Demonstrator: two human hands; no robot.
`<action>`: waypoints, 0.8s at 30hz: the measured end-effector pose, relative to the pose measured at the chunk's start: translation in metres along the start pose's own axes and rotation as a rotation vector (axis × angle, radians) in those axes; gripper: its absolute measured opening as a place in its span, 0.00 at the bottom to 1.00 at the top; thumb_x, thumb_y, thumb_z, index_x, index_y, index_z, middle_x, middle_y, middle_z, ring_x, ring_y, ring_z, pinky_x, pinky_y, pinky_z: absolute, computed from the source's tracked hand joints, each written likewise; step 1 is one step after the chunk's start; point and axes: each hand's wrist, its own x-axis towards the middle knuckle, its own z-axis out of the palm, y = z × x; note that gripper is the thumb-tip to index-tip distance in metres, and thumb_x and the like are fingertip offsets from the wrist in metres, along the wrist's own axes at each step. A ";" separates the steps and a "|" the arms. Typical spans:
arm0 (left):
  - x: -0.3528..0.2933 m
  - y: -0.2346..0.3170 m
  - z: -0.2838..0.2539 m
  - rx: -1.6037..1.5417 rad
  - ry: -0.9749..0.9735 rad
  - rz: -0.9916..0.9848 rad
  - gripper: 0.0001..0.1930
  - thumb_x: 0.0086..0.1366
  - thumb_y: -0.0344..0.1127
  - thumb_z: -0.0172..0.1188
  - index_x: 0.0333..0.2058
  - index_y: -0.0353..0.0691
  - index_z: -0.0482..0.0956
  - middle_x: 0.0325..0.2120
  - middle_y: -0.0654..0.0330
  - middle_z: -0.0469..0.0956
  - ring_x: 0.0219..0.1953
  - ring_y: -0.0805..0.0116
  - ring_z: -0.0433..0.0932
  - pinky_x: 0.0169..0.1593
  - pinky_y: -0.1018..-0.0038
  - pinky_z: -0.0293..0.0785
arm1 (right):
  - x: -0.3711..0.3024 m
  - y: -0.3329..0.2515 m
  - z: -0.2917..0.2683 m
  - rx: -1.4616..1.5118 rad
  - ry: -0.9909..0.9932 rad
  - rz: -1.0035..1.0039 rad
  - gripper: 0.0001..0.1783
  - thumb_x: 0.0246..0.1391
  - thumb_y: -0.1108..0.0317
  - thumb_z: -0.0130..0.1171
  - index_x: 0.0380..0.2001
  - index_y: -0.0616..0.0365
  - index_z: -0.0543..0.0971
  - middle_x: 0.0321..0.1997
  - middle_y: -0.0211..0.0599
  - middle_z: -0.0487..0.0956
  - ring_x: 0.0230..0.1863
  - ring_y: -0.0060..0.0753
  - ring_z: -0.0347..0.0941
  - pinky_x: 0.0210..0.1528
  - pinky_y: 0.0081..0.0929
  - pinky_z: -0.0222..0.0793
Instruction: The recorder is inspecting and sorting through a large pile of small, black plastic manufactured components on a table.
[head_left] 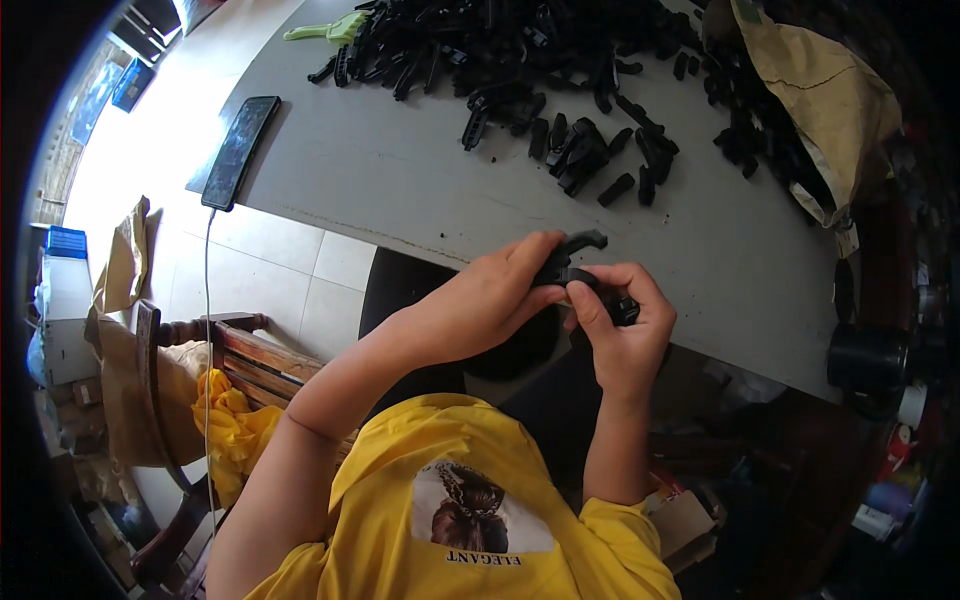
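Near the table's front edge my left hand is closed on a black curved plastic piece, one hooked end of which sticks up past the fingers. My right hand meets it from the other side, thumb and fingers closed round a black plastic part. The two parts touch or nearly touch between my fingertips; whether they are joined I cannot tell. Beyond my hands lies a small group of loose black plastic pieces, in front of a large heap of similar pieces.
The grey table spreads ahead of me. A phone with a white cable lies at its left edge, and a light green handled tool farther back. At the right a brown paper sack spills black pieces. A wooden chair stands left.
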 end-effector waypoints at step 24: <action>0.026 -0.060 -0.030 0.529 0.548 0.118 0.15 0.54 0.39 0.62 0.36 0.38 0.69 0.33 0.54 0.72 0.38 0.54 0.71 0.39 0.66 0.68 | -0.008 0.023 -0.025 -0.040 -0.230 0.092 0.13 0.50 0.68 0.60 0.38 0.61 0.75 0.35 0.29 0.76 0.33 0.15 0.70 0.32 0.13 0.64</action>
